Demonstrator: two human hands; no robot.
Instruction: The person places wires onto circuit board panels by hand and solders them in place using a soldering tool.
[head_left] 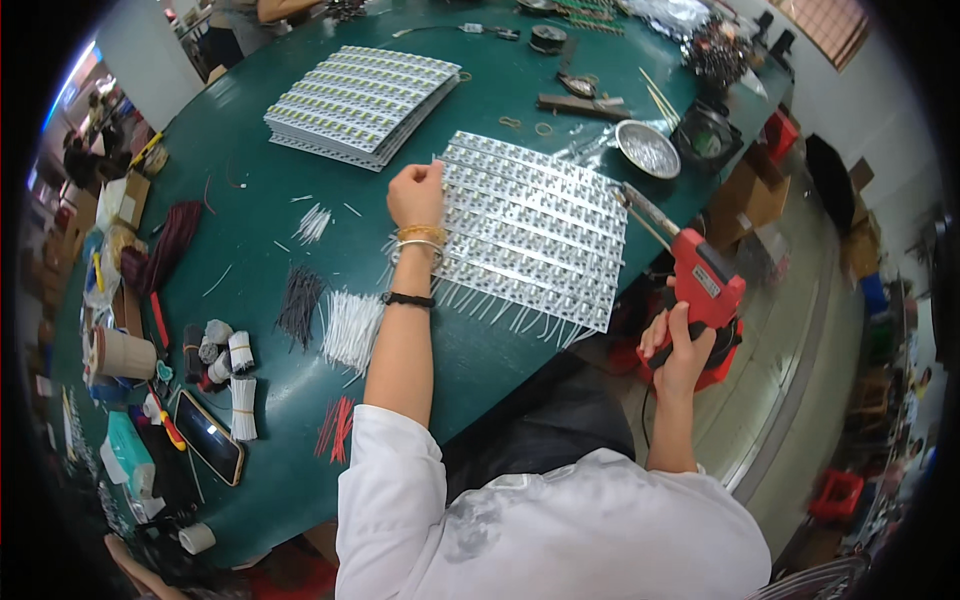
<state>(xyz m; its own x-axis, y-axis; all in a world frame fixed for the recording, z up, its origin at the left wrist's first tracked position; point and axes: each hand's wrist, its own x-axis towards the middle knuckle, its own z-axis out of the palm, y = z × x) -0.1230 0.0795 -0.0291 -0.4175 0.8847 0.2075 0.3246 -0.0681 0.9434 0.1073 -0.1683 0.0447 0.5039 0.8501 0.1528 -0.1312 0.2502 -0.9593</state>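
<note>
A silvery panel of LED strips point(530, 225) lies flat on the green table, with short white wires point(510, 310) sticking out along its near edge. My left hand point(415, 195) is closed at the panel's far left corner, its fingertips pinched together. What they pinch, if anything, is too small to make out. My right hand point(685, 345) grips a red pistol-shaped soldering gun point(703, 275) just off the table's right edge. Its metal tip, with a thin rod beside it, points toward the panel's right corner.
Behind my left hand stands a stack of similar panels point(360, 100). Loose white wires point(350, 325), black wires point(298, 305) and red wires point(336, 430) lie left of my forearm. A phone point(210, 437) rests farther left. A metal bowl point(648, 149) sits past the panel.
</note>
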